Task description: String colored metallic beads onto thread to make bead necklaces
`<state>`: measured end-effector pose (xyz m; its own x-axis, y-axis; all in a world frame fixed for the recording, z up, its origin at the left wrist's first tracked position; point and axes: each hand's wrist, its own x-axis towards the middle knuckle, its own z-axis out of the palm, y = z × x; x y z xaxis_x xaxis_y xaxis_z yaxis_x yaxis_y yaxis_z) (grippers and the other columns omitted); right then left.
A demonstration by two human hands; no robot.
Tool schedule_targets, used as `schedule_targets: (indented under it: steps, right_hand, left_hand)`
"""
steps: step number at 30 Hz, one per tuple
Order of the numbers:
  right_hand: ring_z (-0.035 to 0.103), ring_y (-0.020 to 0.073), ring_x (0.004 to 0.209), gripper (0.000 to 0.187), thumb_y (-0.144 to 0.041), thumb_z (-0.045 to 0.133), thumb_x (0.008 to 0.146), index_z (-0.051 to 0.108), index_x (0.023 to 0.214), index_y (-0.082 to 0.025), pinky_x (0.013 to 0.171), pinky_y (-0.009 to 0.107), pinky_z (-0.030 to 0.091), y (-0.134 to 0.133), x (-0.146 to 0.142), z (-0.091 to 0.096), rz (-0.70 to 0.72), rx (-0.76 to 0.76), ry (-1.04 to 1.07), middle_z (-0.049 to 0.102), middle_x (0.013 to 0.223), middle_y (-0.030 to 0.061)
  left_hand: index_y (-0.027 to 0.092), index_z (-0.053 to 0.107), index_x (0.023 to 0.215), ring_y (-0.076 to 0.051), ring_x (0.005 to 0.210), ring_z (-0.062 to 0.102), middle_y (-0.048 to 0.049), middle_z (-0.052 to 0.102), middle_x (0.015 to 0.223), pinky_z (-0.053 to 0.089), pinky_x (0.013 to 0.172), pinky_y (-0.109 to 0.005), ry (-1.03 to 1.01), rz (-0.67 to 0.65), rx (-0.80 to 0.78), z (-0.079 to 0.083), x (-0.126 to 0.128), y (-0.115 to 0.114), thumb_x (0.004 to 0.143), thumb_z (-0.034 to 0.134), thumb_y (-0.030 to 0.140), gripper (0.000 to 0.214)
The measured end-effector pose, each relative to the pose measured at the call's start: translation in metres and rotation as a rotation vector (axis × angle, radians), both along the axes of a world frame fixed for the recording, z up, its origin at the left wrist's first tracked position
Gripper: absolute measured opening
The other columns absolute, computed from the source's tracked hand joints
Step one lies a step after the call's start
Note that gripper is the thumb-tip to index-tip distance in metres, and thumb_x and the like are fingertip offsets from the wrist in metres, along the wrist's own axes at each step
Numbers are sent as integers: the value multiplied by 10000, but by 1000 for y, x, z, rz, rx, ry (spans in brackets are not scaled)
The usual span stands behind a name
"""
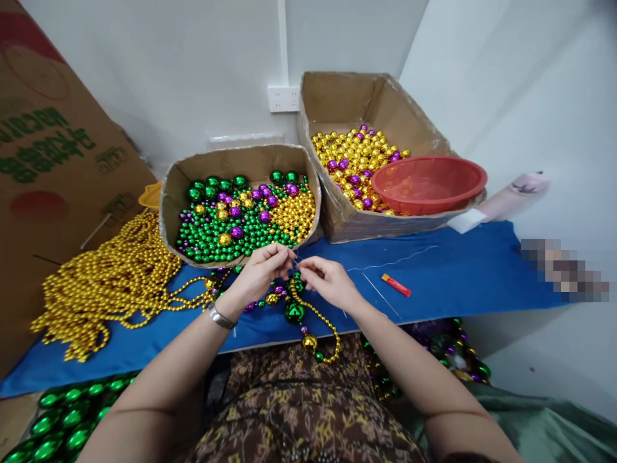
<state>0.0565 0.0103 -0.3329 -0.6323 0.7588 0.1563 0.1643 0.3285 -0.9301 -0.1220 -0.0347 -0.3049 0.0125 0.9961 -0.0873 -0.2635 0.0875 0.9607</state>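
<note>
My left hand (264,271) and my right hand (330,280) meet over the table's front edge, fingertips pinched together. Between them runs a thin thread (299,249), faint and partly hidden by the fingers. Below hangs a bead strand (332,328) of small gold beads, with a large green bead (295,312) and a large gold bead (309,343) on it. More green, purple and gold beads lie behind my wrists. To the right rest a long needle (380,294) and a red and yellow lighter (396,285).
A cardboard box (168,225) of mixed beads stands just beyond my hands. Behind it, a larger box (337,222) holds gold and purple beads and a red basin (429,204). Gold bead strands (110,270) are heaped at left on the blue cloth (463,270). Green balls (72,415) lie below.
</note>
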Motion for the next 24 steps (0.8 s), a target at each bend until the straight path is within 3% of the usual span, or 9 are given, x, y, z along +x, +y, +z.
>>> schedule_targets:
  steps: [3, 7, 10, 14, 19, 24]
  right_hand:
    - [643, 121, 626, 247, -274, 550, 879, 591, 1108, -191, 600, 230, 485, -10, -6, -1, -26, -77, -4, 686, 790, -2]
    - [657, 148, 681, 244, -261, 548, 886, 587, 1119, -200, 632, 238, 444, -13, -20, 4, -120, 155, -181, 717, 812, 7]
    - [663, 177, 739, 157, -272, 520, 908, 621, 1009, -207, 628, 248, 406, -10, -29, 5, -176, 325, -347, 722, 850, 28]
    - [633, 162, 759, 141, -276, 531, 919, 646, 869, -213, 618, 240, 370, -6, -32, 0, -187, 423, -409, 691, 862, 28]
    - [569, 121, 692, 199, -338, 612, 891, 652, 752, -201, 638, 228, 383, -2, -17, 0, -175, 362, -211, 611, 753, 2]
    - [522, 105, 640, 202, -363, 644, 857, 650, 739, -199, 628, 233, 400, -1, 1, 8, -119, 140, 20, 582, 714, -17]
  left_hand:
    - [137, 641, 818, -70, 528, 486, 1, 581, 677, 404, 513, -202, 40, -5, 28, 1, 0, 1, 818, 679, 384, 250]
    - [140, 628, 816, -58, 498, 433, 8, 568, 676, 333, 473, -198, 114, -45, 71, 2, 2, 0, 846, 647, 391, 254]
    - [142, 624, 803, -63, 496, 406, 26, 517, 613, 303, 476, -205, 194, -75, 92, -1, 2, -2, 867, 621, 397, 263]
    - [143, 624, 795, -67, 504, 392, 26, 510, 599, 300, 486, -208, 229, -68, 97, -3, 1, -5, 872, 613, 401, 269]
    - [142, 634, 825, -63, 510, 431, 11, 563, 656, 332, 489, -198, 152, -9, 79, 4, -2, -6, 851, 638, 387, 247]
    - [155, 624, 852, -76, 506, 462, 8, 582, 666, 366, 493, -205, 239, 18, 97, 6, -3, -4, 870, 598, 413, 260]
